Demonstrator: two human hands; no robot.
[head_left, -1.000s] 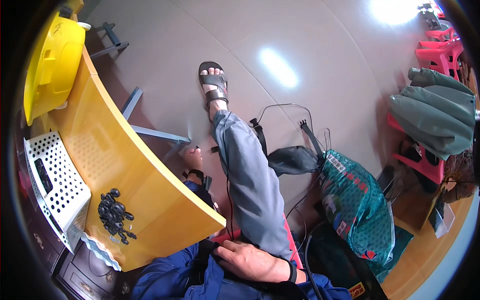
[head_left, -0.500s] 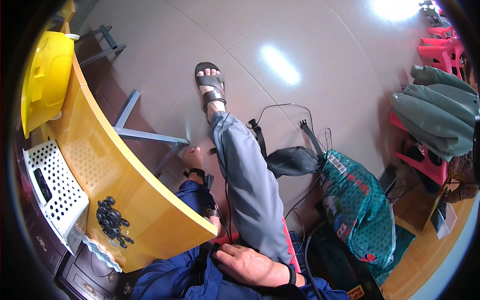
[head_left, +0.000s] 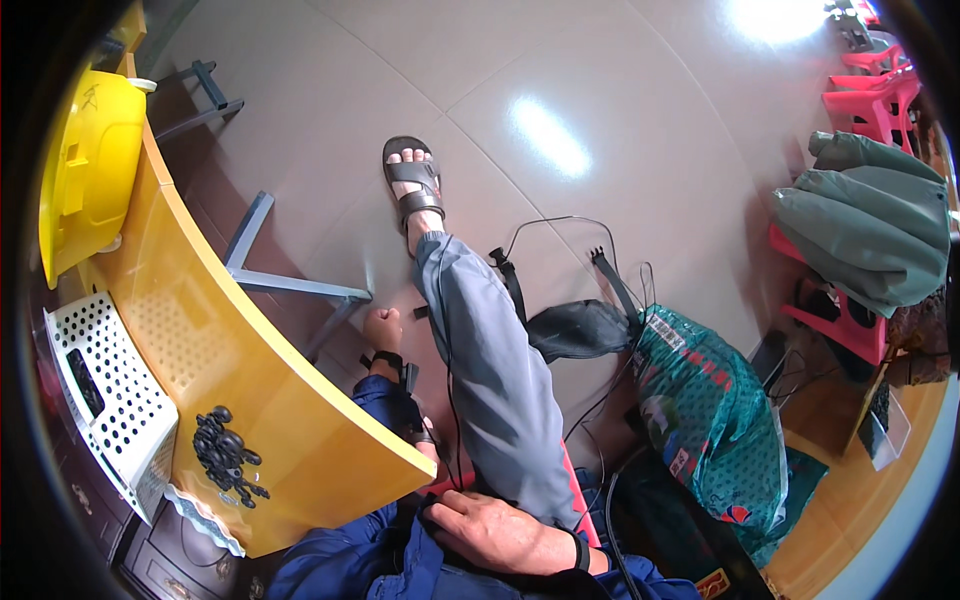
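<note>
My left hand (head_left: 383, 329) hangs beside the long edge of the yellow table (head_left: 330, 440), above the floor. Its fingers are curled into a fist, and I see nothing in them. A black band circles the wrist, below a blue sleeve. In my lap lies my right hand (head_left: 490, 530), against the dark blue jacket (head_left: 350, 555). Its fingers bend under and are closed, with the tips hidden, so whatever they may grip cannot be made out. On the table sit a heap of small black parts (head_left: 227, 455) and a white perforated basket (head_left: 125, 390).
A yellow plastic tub (head_left: 95, 170) stands on the table's far end. Grey metal legs (head_left: 300, 285) jut out onto the floor. Right of my outstretched leg lie a black strapped pouch (head_left: 585, 330), cables and a green bag (head_left: 710, 420). Pink stools (head_left: 870, 105) stand at far right.
The view has shifted slightly, so floor items appear a little lower and further left. Both hands keep nearly the same pose and place.
</note>
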